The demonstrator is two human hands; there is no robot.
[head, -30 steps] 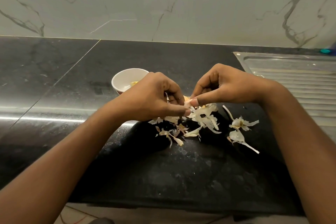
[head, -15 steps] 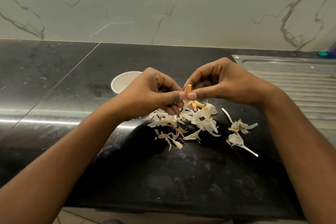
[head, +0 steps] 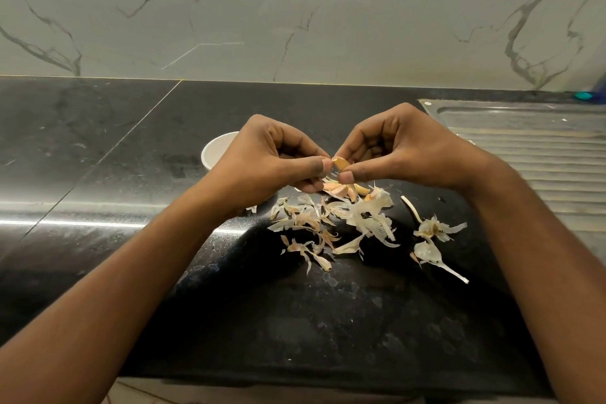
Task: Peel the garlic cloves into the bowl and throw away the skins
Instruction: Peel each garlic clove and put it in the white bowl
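The left hand (head: 275,161) from 9 o'clock and the right hand (head: 400,151) from 3 both pinch one garlic clove (head: 340,163) by thumb and forefinger. Its long axis seems to slant 10-to-4. The bowl (head: 217,148) sits at 9, nearer the left hand, and the skins (head: 367,220) lie at 6.

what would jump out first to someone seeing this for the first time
The left hand and right hand meet mid-frame, both pinching one garlic clove above the black counter. Right below them a scatter of pale garlic skins lies on the counter, with a few more cloves at its far edge. A white bowl peeks out behind the left hand, and a steel drainboard sits at far right.
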